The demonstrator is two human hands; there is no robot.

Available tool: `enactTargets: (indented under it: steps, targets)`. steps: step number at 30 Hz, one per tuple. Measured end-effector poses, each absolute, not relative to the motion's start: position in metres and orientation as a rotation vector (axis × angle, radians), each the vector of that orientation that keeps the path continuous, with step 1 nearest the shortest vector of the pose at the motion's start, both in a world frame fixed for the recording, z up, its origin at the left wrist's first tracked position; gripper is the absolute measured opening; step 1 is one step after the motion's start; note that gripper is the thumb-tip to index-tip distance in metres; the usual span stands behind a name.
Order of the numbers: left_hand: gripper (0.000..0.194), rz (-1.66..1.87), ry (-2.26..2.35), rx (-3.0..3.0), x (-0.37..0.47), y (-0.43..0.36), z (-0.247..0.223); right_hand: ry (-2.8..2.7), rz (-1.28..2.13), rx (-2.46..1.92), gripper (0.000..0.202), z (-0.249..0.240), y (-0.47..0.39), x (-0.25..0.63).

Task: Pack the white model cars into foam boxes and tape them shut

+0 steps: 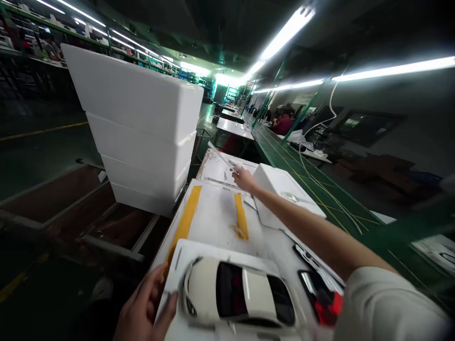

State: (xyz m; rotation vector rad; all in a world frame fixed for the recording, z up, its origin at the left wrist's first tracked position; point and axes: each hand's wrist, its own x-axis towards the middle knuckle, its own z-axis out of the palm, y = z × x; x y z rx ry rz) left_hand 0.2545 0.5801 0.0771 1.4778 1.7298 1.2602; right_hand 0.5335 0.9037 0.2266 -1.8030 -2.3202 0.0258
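A cream model car with dark windows lies in a white foam tray at the bottom of the view, its near side cut off by the frame. My left hand is at the tray's left edge, thumb and fingers apart; I cannot tell how firmly it touches the foam. My right arm reaches forward across the table. My right hand is closed on a thin whitish stick that points away to the left. Just right of that hand stands a white foam box.
Tall stacked white foam boxes rise at the left. Yellow tape strips mark the white table. Black and red parts lie right of the car. A green bench with a loose white cable runs along the right; a person sits beyond.
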Motion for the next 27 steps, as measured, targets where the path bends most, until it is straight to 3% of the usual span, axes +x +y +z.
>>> enactTargets:
  steps: [4,8,13,17,21,23,27]
  targets:
    - [0.028,1.362,1.766,1.689,0.257,0.583,0.103,-2.331,0.013,-1.564,0.036,0.297,0.780,0.540]
    - [0.029,1.507,1.847,1.725,0.262,0.564,0.117,-2.392,-0.017,-1.352,0.051,0.315,0.616,0.543]
    - [0.041,1.485,1.459,1.313,0.280,0.488,0.129,-2.370,0.419,-1.392,0.054,0.235,0.469,0.527]
    - [0.048,1.332,1.186,0.885,0.301,0.427,0.133,-2.187,0.557,-1.427,0.061,0.153,0.420,0.505]
    - [0.043,1.310,1.190,0.643,0.312,0.406,0.139,-2.056,0.666,-1.468,0.056,0.115,0.397,0.490]
    - [0.043,1.324,1.162,0.593,0.314,0.406,0.141,-2.070,0.598,-1.467,0.056,0.114,0.393,0.489]
    - [0.037,1.334,1.153,0.675,0.319,0.406,0.139,-2.140,0.117,-1.326,0.073,0.137,0.396,0.488]
